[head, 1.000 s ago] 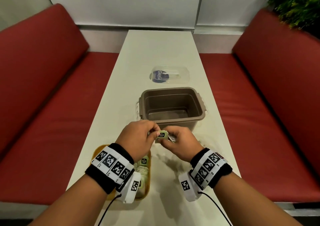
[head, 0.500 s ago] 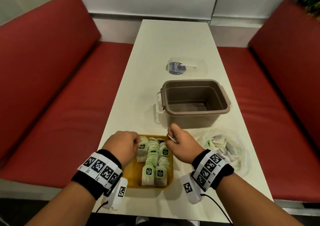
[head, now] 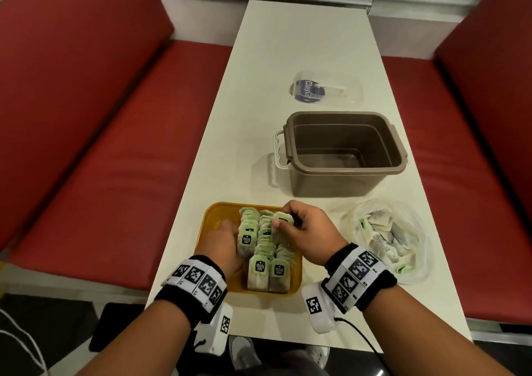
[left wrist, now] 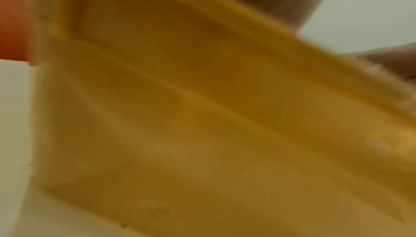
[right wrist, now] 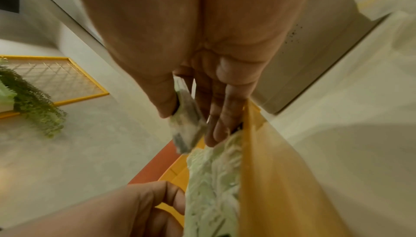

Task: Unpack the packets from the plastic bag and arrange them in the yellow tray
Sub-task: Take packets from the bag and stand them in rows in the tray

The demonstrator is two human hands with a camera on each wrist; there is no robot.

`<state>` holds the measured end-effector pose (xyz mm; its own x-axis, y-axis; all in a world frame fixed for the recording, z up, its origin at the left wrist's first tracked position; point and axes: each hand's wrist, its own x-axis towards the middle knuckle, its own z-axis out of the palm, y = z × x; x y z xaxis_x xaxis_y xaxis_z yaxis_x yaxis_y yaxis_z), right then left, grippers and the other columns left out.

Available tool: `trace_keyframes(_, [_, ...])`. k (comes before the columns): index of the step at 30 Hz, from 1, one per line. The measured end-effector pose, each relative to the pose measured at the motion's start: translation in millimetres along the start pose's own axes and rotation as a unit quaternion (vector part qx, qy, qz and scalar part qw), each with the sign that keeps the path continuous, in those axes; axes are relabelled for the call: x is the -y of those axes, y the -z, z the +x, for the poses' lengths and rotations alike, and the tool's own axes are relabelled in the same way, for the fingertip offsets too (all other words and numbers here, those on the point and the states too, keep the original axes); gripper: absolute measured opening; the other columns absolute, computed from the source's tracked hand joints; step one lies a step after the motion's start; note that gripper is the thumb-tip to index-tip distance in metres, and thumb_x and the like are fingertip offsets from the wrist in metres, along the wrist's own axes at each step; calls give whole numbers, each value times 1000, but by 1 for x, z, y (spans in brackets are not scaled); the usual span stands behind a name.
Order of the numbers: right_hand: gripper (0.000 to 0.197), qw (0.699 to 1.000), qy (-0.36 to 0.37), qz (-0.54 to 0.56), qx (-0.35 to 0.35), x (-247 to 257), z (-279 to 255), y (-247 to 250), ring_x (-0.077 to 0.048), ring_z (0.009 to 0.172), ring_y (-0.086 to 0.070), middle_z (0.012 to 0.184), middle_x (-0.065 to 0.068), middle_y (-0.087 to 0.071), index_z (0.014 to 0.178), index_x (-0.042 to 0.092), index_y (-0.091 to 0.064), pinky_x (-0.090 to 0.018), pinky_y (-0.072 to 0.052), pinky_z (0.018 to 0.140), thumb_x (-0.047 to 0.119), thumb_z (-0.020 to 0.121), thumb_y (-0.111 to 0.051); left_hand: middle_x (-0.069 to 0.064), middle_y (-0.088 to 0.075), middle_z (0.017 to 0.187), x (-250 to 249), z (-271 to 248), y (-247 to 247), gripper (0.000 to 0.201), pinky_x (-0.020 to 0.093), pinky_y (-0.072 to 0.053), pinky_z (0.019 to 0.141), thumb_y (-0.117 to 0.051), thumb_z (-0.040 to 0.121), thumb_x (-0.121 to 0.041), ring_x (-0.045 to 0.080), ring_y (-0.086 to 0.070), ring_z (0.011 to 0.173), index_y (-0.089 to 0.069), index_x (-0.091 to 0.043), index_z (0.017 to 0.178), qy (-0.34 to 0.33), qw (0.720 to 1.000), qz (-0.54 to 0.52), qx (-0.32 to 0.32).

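Note:
The yellow tray [head: 213,214] sits at the table's near edge with three rows of green-labelled packets [head: 260,269] standing in it. My right hand [head: 277,223] pinches one packet [head: 283,218] between thumb and fingers above the far end of the right row; the right wrist view shows this packet [right wrist: 185,127] over the rows [right wrist: 213,178]. My left hand [head: 229,231] lies inside the tray, its fingers against the left row, holding nothing I can see. The clear plastic bag [head: 385,237] with more packets lies right of the tray. The left wrist view is only a blurred tray [left wrist: 202,116].
A brown plastic bin [head: 345,151] stands just beyond the tray and the bag. Its clear lid [head: 325,89] lies further up the table. Red bench seats [head: 115,159] run along both sides of the narrow white table [head: 288,44].
A second ago both hands held one packet above the table. Now the right hand alone holds a packet over the tray's right row, and the left hand has dropped into the tray beside the left row.

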<state>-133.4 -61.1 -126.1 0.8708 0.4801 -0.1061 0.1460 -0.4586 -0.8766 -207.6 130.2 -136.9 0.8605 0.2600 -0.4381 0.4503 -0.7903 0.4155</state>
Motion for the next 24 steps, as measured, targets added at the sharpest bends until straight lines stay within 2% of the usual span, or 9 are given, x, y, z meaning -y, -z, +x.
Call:
trace_keyframes(2, [20, 1000, -1, 17, -6, -1, 1, -1, -33, 71, -62, 75, -13, -67, 80, 18, -61, -49, -54, 67, 33, 88, -71, -1, -66, 87, 0, 2, -3, 43, 31, -50, 69, -74, 78, -38, 22, -64, 83, -44, -24, 106, 4, 1000, -14, -8])
trace_keyframes(4, [21, 999, -11, 36, -11, -1, 2, -1, -34, 73, -64, 75, -13, -68, 79, 18, -63, -51, -55, 69, 36, 85, -72, -2, -63, 84, -2, 4, -5, 35, 29, -43, 65, -70, 82, -32, 22, -60, 77, -46, -21, 105, 9, 1000, -19, -21])
trace_keyframes(6, [18, 997, -26, 65, -16, -2, 4, -2, -38, 76, -66, 77, -14, -70, 77, 18, -66, -53, -56, 71, 33, 83, -76, -2, -58, 83, -4, 4, -6, 31, 29, -40, 64, -68, 84, -26, 22, -54, 74, -46, -19, 106, 15, 999, -13, -31])
trace_keyframes(11, [20, 996, -38, 77, -17, -1, 2, -4, -39, 75, -66, 77, -17, -71, 76, 11, -69, -52, -57, 70, 25, 80, -81, -2, -58, 86, -8, 5, -3, 32, 29, -41, 65, -69, 84, -20, 20, -53, 74, -43, -20, 103, 7, 999, -20, -29])
trace_keyframes(15, [18, 995, -49, 90, -19, -1, 1, -5, -38, 75, -66, 77, -16, -72, 75, 8, -70, -52, -57, 71, 21, 79, -82, -2, -61, 89, -9, 3, -2, 29, 32, -47, 68, -66, 85, -18, 20, -56, 76, -43, -21, 103, 2, 999, -19, -28])
trace_keyframes(17, [18, 995, -51, 90, -18, 0, 1, -5, -37, 74, -67, 77, -15, -72, 75, 10, -70, -52, -57, 71, 22, 79, -83, -1, -63, 93, -9, 1, 1, 34, 34, -50, 73, -67, 85, -16, 21, -59, 81, -44, -21, 110, 0, 999, -23, -23])
trace_keyframes(19, [20, 995, -51, 85, -19, -1, 2, -5, -31, 68, -64, 77, -18, -70, 73, 12, -69, -53, -57, 70, 25, 78, -83, 0, -65, 99, -11, -2, 6, 42, 33, -50, 78, -68, 85, -18, 22, -62, 90, -44, -21, 119, -1, 999, -20, -26])
trace_keyframes(21, [22, 995, -50, 80, -22, -1, 2, -6, -32, 67, -63, 78, -20, -69, 72, 13, -68, -53, -56, 69, 27, 77, -84, -3, -63, 102, -14, -8, 16, 39, 32, -49, 81, -68, 86, -24, 21, -62, 96, -48, -23, 119, -27, 997, -25, -66])
trace_keyframes(24, [21, 996, -38, 77, -14, 2, 0, -9, -41, 75, -66, 76, -17, -70, 73, 15, -68, -54, -57, 68, 29, 77, -83, -12, -60, 95, -25, -19, 33, 21, 27, -48, 80, -64, 90, -32, 8, -57, 88, -61, -26, 110, -161, 973, -93, -140])
